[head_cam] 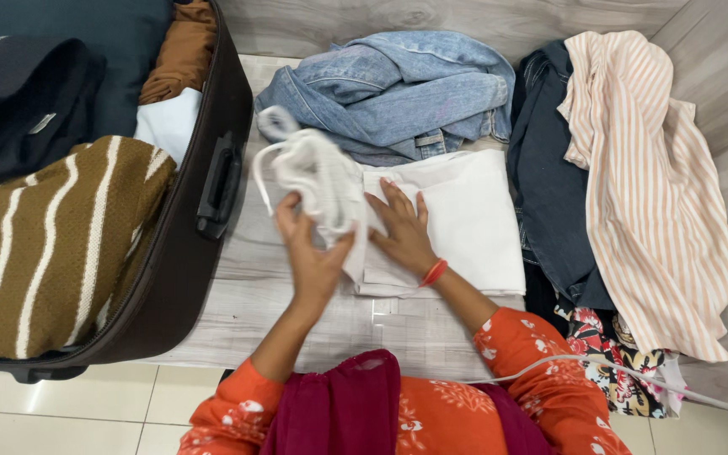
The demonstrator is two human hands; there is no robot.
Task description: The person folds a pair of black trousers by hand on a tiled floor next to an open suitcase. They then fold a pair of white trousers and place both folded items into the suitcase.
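Beside the matt dark brown fabric-sided suitcase [180, 253] with its smooth black plastic handle [219, 187], soft white cotton-like folded cloth [465, 221], faded blue denim jacket [398, 88] and a thin peach-striped woven shirt [650, 185] lie on a matt, pale wood-grain bench [254, 295].

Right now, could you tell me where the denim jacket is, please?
In the head view the denim jacket lies crumpled at the back of the bench, just beyond the folded white cloth, between the suitcase and the dark jeans.

left hand [309, 253]: lifts white garment [318, 181] | right hand [402, 227]: flat on folded white cloth [465, 223]
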